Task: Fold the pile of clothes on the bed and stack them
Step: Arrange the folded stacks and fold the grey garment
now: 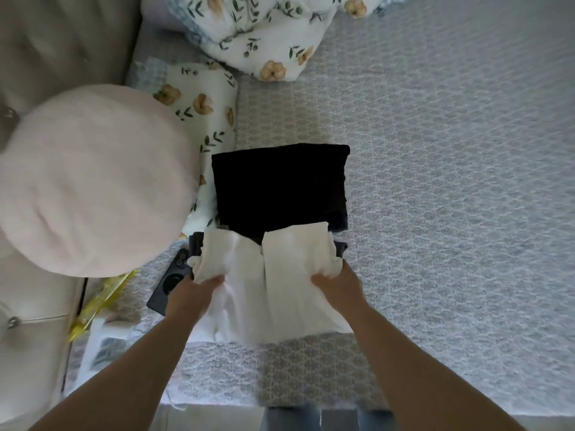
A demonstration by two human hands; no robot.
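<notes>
Head view: left hand and right hand each in a closed grip on one side of a white garment, held over the near edge of a folded black garment on the grey patterned bed; dark phone just left, round pink cushion beyond

Soft, dim daylight fills the scene, brighter on the bed toward its far right side. The black garment shows no detail. Wide-angle distortion bends the edges; the near edge looks blurred.
</notes>
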